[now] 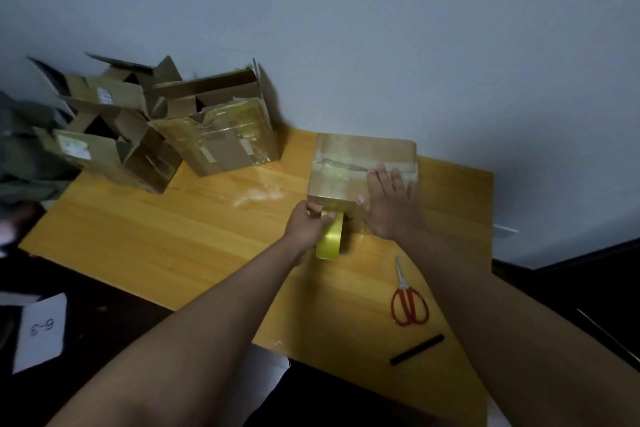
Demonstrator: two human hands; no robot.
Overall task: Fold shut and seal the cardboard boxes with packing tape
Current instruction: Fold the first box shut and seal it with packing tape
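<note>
Head view: the closed cardboard box (362, 166) sits on the wooden counter (173, 218) near the wall, with tape already shining along its top seam. The right hand (391, 204) lies flat on the box's top near the right end, fingers straight and spread, pressing rather than gripping. The left hand (310, 225) has its grip curled round the yellow tape roll (330, 239), held on edge just below the box's near face, where a strip seems to run up onto the cardboard.

The step in hand looks like laying tape over the near edge. To do it well, keep the roll close to the cardboard and pull it taut, so the strip lands without wrinkles or trapped air. The flat palm should keep the flaps down and stop the box sliding toward the wall. Let the strip wrap well onto the side face, then rub it down firmly before cutting.

The red-handled scissors (408, 302) lie to the right, near at hand for the cut, with a black marker (417, 349) beside them. 2 or more open boxes (138, 128) wait at the far left, flaps up.
</note>
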